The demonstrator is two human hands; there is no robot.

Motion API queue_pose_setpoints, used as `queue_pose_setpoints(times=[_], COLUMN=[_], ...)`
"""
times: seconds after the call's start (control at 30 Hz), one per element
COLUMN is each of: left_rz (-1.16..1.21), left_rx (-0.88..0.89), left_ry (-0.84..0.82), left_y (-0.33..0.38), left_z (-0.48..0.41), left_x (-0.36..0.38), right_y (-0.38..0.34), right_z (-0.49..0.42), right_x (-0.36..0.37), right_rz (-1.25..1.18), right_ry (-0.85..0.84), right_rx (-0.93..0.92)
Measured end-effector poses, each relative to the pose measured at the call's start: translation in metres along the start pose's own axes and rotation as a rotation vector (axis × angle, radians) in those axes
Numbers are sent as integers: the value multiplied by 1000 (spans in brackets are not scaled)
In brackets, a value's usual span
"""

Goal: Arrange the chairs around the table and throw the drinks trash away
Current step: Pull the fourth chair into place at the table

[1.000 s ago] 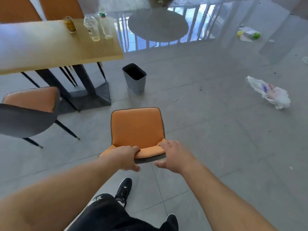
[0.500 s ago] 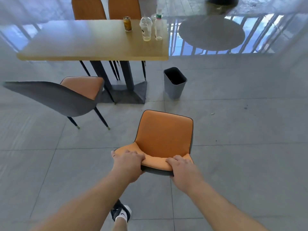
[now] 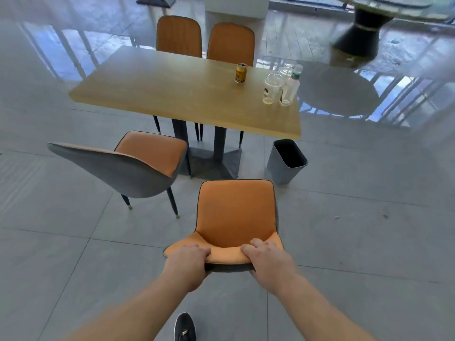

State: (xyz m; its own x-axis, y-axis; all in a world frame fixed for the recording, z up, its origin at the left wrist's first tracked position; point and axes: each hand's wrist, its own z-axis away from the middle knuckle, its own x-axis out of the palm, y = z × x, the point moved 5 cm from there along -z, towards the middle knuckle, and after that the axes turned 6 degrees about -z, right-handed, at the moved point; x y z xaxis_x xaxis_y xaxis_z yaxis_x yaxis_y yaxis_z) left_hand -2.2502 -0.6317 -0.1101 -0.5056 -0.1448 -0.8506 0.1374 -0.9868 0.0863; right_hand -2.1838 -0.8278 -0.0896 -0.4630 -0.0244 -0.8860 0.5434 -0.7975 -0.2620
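A grey tiled floor (image 3: 73, 254) fills the frame, a round glass table on a black pedestal base (image 3: 359, 33) stands upper right, and a black shoe (image 3: 185, 327) shows at bottom centre.

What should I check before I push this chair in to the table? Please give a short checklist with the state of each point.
1. Left hand grips the backrest top of the held chair: ok.
2. Right hand grips it too: ok.
3. Floor between chair and table is free: ok.
4. Trash bin stands close on the right, may be bumped: not ok.
5. Neighbour chair is apart from the held one: ok.
6. Legs of the held chair on the floor: cannot tell, hidden.
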Motion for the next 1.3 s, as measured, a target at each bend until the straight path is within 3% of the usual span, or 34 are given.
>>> queue_pose_setpoints(times=[0.3, 0.47, 0.77, 0.9, 1.07, 1.3], left_rz=[-110, -54, 70, 148, 97, -188], left_rx=[63, 81, 36, 46, -8, -227], left_ry=[49, 88, 3, -99, -18, 75], left_y=[-32, -52, -76, -98, -151, -315], left_z=[-93, -145, -237, -235, -229, -216], left_x=[-52, -82, -149, -150, -153, -163], right_y=[23, 44, 78, 52, -18, -86], right_z=[-86, -147, -250, -254, -276, -312], right_x=[-8, -30, -84, -83, -81, -80], right_rz=[-204, -245, -210, -92, -52, 1], right_ry=[-51, -30, -45, -135, -57, -7], right_rx=[138, 145, 201, 298, 131, 153])
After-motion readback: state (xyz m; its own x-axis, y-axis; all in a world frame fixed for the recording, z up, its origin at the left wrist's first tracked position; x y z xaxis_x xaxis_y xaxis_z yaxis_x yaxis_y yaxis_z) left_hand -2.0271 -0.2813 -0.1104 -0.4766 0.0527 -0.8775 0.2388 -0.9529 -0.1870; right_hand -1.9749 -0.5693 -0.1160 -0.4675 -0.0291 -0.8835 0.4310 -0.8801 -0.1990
